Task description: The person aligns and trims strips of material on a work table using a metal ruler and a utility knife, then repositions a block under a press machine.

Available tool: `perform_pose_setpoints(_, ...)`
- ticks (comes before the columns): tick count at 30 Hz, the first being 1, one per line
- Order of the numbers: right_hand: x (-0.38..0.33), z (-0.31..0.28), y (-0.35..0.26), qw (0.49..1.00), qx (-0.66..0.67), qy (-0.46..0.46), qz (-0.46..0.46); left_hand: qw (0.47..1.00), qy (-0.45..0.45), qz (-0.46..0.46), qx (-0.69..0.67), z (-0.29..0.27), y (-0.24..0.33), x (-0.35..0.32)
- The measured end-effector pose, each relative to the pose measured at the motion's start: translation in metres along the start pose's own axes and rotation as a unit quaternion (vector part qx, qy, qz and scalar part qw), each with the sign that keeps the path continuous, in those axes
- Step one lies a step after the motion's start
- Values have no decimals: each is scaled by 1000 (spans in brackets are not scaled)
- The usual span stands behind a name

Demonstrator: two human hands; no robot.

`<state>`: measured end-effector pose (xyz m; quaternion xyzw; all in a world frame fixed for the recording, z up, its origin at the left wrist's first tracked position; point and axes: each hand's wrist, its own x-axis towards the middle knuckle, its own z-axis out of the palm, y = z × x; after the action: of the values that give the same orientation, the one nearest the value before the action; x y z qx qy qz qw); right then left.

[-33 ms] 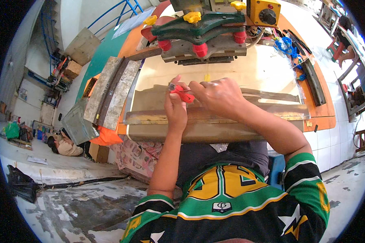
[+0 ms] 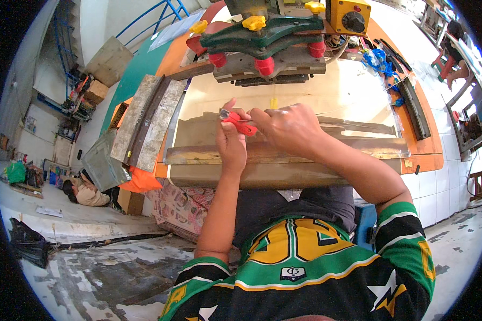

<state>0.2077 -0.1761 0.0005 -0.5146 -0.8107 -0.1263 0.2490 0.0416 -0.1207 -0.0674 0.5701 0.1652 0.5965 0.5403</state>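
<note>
Near the press [image 2: 260, 37], the left hand [image 2: 231, 144] grips a red tool [image 2: 240, 125]; the curled right hand's [image 2: 292, 127] hold is unclear.

Machine [image 2: 265, 37] behind hands [image 2: 293, 127]; control box [image 2: 350, 17] right of machine; slabs [image 2: 134, 116] left on table [image 2: 427, 128].

Pale wall [image 2: 110, 18] behind blue railing [image 2: 144, 20], white floor tiles [image 2: 442, 179] at right, patchy grey floor [image 2: 107, 275] lower left.
</note>
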Motion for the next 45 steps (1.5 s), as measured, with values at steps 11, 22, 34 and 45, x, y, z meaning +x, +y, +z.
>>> perform_pose_setpoints(11, -1, 7, 0, 1000, 6, 4, 12, 986, -18, -30, -162, -4, 5, 5)
perform_pose_setpoints(22, 0, 4, -4, 999, 17, -15, 44, 981, -27, -76, -177, 1, 6, 3)
perform_pose_setpoints(34, 1, -6, -4, 998, 19, -50, 43, 999, -41, 13, 13, -5, -5, 0)
perform_pose_setpoints(45, -1, 2, 5, 998, 26, -52, 20, 990, -31, 12, 134, -5, -7, -2)
